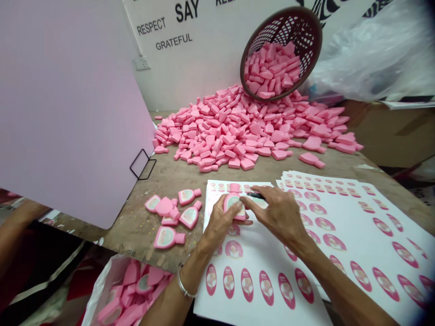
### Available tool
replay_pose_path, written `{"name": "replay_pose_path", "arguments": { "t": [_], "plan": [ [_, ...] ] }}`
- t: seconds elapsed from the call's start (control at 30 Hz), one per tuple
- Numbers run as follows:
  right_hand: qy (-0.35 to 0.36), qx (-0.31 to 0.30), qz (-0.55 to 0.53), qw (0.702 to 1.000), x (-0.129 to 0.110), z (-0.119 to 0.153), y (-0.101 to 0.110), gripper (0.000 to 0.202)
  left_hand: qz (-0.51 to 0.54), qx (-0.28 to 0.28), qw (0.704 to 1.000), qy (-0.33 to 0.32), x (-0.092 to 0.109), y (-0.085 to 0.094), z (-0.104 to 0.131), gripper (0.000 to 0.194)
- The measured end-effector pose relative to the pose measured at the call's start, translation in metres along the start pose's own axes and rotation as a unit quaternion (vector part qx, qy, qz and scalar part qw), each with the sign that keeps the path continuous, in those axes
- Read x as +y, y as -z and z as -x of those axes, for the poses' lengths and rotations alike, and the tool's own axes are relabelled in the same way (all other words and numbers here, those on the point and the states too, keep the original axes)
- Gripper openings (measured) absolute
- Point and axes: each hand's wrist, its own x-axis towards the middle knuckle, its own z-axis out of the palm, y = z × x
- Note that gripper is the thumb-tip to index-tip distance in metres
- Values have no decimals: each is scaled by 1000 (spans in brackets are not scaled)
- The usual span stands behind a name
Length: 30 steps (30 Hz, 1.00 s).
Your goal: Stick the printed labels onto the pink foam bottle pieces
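Just below the frame's centre, my left hand [219, 222] grips a pink bottle [234, 193] by its labelled body. My right hand [282, 215] pinches a slim dark tool [257, 195] beside it, above sticker sheets [238, 311] at lower right.

Illumination: moderate and diffuse; the source position cannot be determined. Brightest areas: the wall [204, 63] at 11 o'clock and the sheets [248, 253] at 5 o'clock. The board [68, 99] at 10 o'clock is evenly lit, with a pinkish-lilac cast. Shadows: soft among the bottles [234, 131] at 1 o'clock; deep at 8 o'clock, below the surface [178, 174], where detail is lost. Glare: whitish highlights on the bag [374, 59] at 2 o'clock; pale sheen on the labels [166, 236] at 7 o'clock. Distortion: wide-angle stretch toward the edges. Corners at 2 and 4 o'clock darken and blur. Fine print is soft.
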Motion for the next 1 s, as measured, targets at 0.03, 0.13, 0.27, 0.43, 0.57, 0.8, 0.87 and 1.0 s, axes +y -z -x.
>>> {"name": "replay_pose_path", "arguments": {
  "t": [0.03,0.13,0.27,0.43,0.57,0.8,0.87,1.0],
  "plan": [
    [-4,12,11,1000,0,0,0,45,6,-5,1000,6,0,-2,2,36],
    [-29,-64,-91,993,-1,-2,-5,63,11,-33,999,30,5,-7,11,34],
    [-44,-151,-119,980,21,-25,-17,64,-86,-33,995,44,16,13,24,29],
    [-128,-73,104,984,73,-100,-37,61,-404,228,882,-81,27,75,29,34],
    [-161,-50,155,973,86,-144,-60,62,-533,332,744,-228,33,93,27,46],
    [-144,-41,162,975,54,-99,-42,53,-282,117,949,-80,18,42,-9,32],
    [-101,-51,109,988,35,-63,-29,52,-175,83,980,-39,7,23,-24,36],
    [-14,-125,-58,990,26,-11,-8,39,-119,99,988,-26,-13,-6,-40,41]
  ]
}}
